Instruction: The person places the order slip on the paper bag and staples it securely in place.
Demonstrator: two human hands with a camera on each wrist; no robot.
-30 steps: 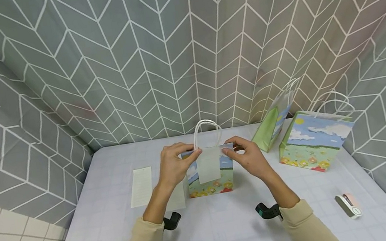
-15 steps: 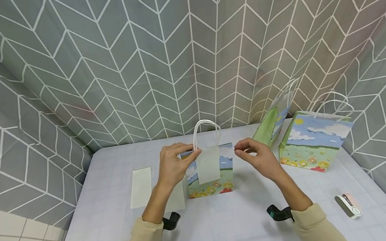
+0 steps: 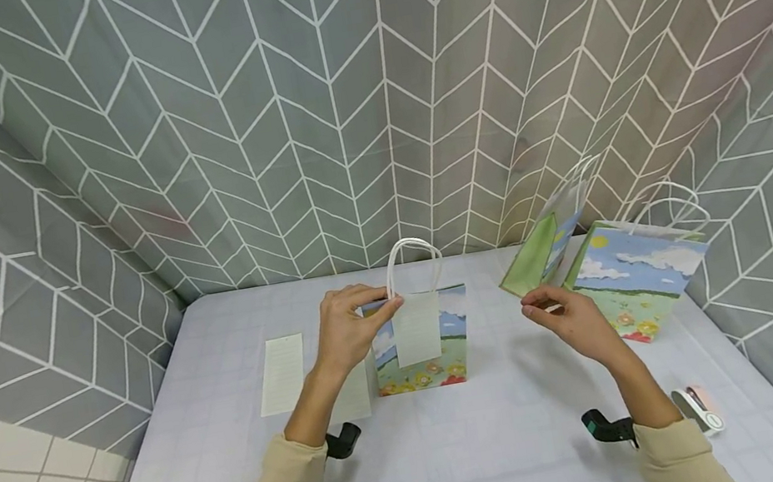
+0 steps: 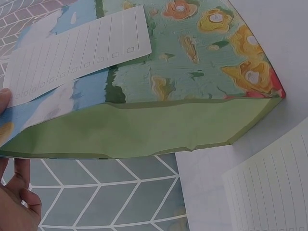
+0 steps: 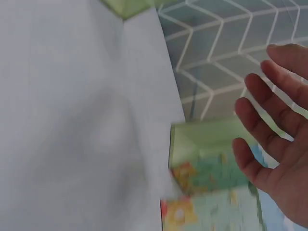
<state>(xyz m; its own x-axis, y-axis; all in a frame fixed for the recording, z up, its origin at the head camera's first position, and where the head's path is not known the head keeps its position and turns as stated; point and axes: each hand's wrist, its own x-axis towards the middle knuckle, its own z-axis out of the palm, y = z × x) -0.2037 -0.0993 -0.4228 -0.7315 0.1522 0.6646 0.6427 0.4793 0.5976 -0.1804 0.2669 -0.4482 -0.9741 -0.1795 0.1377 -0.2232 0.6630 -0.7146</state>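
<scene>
A small gift bag [image 3: 457, 339] with a painted sky and flowers stands mid-table, its white cord handles [image 3: 411, 244] upright. Against its front hangs a lined paper slip [image 3: 419, 337]. My left hand [image 3: 349, 331] pinches the slip's top corner and the bag's rim between thumb and fingers. The left wrist view shows the lines on the slip [image 4: 82, 57] and the bag's green side [image 4: 144, 127]. My right hand [image 3: 574, 322] is in the air to the right, in front of two other bags. In the right wrist view its loosely bent fingers [image 5: 264, 103] hold nothing.
One similar gift bag [image 3: 645, 267] stands at the back right, with another [image 3: 533, 256] leaning beside it. A pink and white stapler [image 3: 700, 412] lies by the right sleeve. Two more lined slips, one farther left [image 3: 282, 375], the other partly under the left arm, lie on the table.
My right hand has let go of the bag's right top corner and moved right and toward the front. The left hand keeps its hold in the same place.
</scene>
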